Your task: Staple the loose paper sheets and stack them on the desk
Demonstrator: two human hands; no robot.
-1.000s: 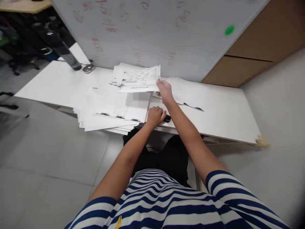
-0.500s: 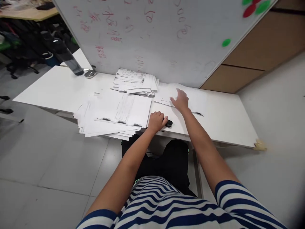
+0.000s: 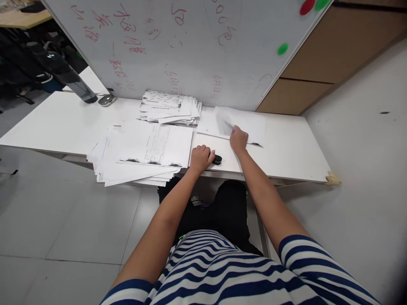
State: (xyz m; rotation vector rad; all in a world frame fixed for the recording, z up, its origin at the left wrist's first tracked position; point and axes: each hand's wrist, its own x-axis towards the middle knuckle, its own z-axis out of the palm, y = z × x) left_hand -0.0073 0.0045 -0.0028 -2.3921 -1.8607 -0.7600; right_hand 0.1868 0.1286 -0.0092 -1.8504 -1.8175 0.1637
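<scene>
the whiteboard (image 3: 190, 46), standing well beyond the fingertips (image 3: 233, 131) of the right hand (image 3: 238, 139), bears red handwriting: "50" near its top edge and a string of small round "0"s to the right of that. the other red marks to the left are handwritten characters too loose to read. the printed lines on the paper stacks (image 3: 168, 108) (image 3: 143, 150) are too small to make out.
</scene>
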